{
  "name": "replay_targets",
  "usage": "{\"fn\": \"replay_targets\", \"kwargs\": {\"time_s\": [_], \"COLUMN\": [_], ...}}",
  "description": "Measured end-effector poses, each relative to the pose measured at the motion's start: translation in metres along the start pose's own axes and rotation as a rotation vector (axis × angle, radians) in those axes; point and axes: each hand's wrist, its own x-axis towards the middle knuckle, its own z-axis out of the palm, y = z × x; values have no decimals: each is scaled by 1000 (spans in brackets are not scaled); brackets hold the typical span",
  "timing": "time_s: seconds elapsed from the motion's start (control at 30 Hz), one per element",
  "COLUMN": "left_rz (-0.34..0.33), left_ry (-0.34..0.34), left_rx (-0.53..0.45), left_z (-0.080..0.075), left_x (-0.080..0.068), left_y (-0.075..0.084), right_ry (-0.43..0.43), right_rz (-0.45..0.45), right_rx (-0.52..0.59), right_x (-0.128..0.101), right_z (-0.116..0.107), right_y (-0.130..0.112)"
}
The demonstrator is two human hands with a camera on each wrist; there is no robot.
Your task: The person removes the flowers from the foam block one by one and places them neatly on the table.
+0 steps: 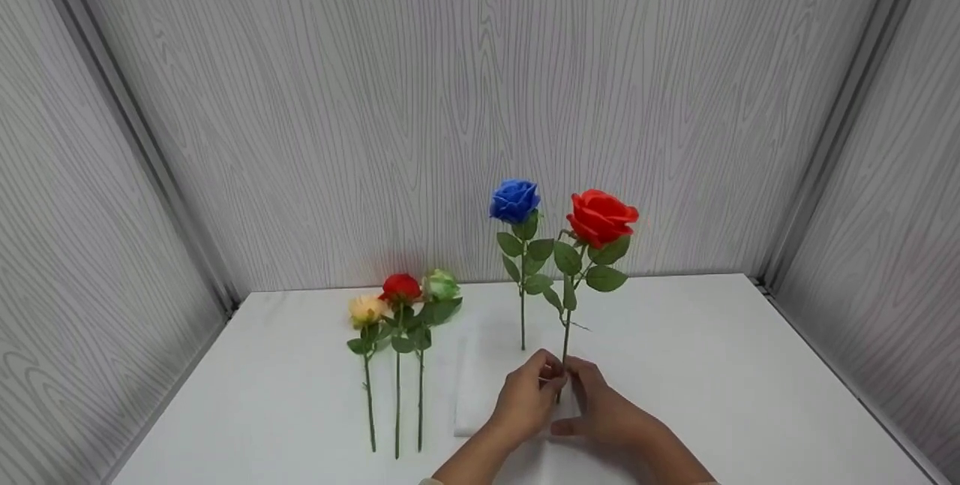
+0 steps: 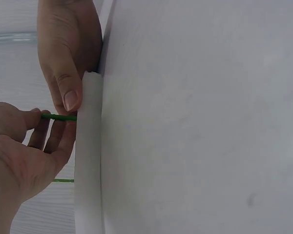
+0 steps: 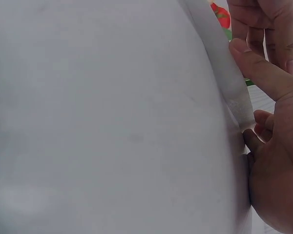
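My left hand [image 1: 523, 399] pinches the green stem of a red rose [image 1: 602, 218] between thumb and fingertips. The rose is upright, its bloom leaning right. Opposite it, my right hand [image 1: 609, 410] has its fingers by the lower stem, thumb held apart. In the left wrist view, the stem [image 2: 61, 117] reaches a white slab [image 2: 89, 156]; whether it enters is hidden. The right thumb [image 2: 71, 100] touches the slab's edge there. Behind the left hand a blue rose [image 1: 514, 201] stands upright on the slab. Part of the slab lies under my hands.
Left of the slab, three flowers lie on the white table [image 1: 247, 410]: a peach one [image 1: 367, 311], a red one [image 1: 401, 288] and a pale green one [image 1: 441, 285]. Wood-grain panels [image 1: 337, 94] enclose the back and both sides.
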Motion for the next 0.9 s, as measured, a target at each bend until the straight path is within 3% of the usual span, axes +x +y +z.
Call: {"fn": "replay_targets", "kwargs": {"time_s": [0.6, 0.9], "left_rz": [84, 93], "left_ry": [58, 85], "left_rx": [45, 0], "left_z": [3, 3], "left_x": [1, 0], "left_y": [0, 0], "right_ry": [-1, 24], "right_rz": [9, 21], "right_rx": [-23, -66], "right_x": [0, 1], "right_z": [-1, 1], "right_y": [0, 0]}}
